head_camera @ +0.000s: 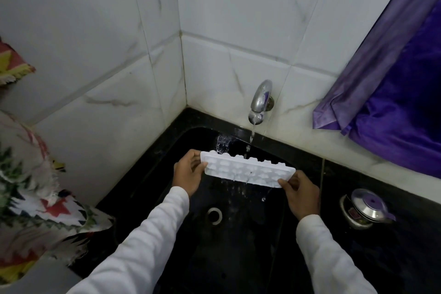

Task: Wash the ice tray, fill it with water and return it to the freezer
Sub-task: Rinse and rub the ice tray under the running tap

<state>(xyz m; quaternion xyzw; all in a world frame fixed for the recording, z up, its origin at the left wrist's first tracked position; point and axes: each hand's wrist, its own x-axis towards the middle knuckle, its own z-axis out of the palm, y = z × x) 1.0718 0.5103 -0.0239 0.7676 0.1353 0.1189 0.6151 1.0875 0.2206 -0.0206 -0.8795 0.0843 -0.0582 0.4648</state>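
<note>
A white plastic ice tray is held over the black sink, tilted with its underside bumps facing me. My left hand grips its left end and my right hand pinches its right end. Water runs from the chrome tap on the tiled back wall and lands on the tray's far edge. Drops fall off the tray's near edge toward the round drain.
A small steel lidded pot stands on the black counter right of the sink. A purple curtain hangs at the upper right. Patterned cloth lies at the left edge. White marble-look tiles form the corner walls.
</note>
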